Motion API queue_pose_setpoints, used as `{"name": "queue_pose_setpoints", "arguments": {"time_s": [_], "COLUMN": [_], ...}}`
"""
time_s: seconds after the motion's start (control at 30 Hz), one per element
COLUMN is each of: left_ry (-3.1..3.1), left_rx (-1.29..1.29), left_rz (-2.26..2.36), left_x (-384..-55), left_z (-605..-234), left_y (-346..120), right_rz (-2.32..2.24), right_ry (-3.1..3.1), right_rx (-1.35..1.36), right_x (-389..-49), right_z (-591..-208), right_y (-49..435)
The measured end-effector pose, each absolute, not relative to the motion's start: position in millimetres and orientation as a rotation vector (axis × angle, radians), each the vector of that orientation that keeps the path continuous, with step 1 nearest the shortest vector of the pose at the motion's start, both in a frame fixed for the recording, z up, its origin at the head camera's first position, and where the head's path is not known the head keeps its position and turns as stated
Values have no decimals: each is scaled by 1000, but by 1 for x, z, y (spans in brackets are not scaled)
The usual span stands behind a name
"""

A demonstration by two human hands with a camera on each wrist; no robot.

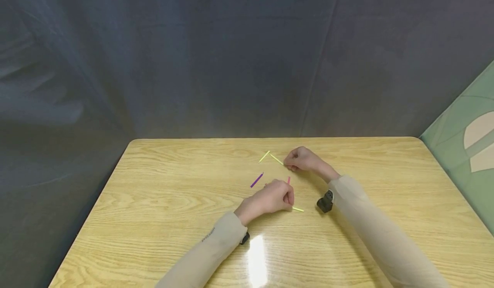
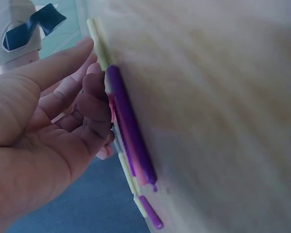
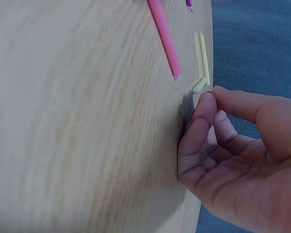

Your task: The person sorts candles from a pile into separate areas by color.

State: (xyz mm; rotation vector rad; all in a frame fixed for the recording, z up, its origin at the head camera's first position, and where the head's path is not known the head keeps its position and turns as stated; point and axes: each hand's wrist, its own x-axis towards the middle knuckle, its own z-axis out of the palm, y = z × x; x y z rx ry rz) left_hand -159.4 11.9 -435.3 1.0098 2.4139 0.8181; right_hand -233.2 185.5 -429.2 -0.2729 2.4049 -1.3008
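My left hand (image 1: 272, 197) reaches over the near group of thin candles, thumb and fingers pinching the left end of a yellow candle (image 1: 297, 209) on the table. In the left wrist view that candle (image 2: 98, 46) runs up past the thumb tip. A pink candle (image 1: 288, 179) shows partly behind the left hand. Farther back, my right hand (image 1: 302, 158) pinches the right end of another yellow candle (image 1: 276, 159) between thumb and index finger. Its far end meets a third yellow candle (image 1: 264, 156), forming a peak. A purple candle (image 1: 256, 180) lies left of the hands.
The wooden table (image 1: 173, 193) has its far edge just behind the yellow peak, against a dark curtain (image 1: 231, 65). A green patterned cloth (image 1: 463, 168) hangs at the right. Dark camera mounts (image 1: 325, 202) sit on both wrists.
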Motion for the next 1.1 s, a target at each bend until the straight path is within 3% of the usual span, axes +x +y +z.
{"name": "queue_pose_setpoints", "arguments": {"time_s": [1.1], "left_ry": [2467], "left_rx": [1056], "left_rz": [747], "left_x": [-158], "left_z": [-427], "left_y": [12], "right_rz": [-1262], "right_ry": [2422], "right_rx": [-299], "right_x": [-223], "right_z": [-430], "right_y": [190]}}
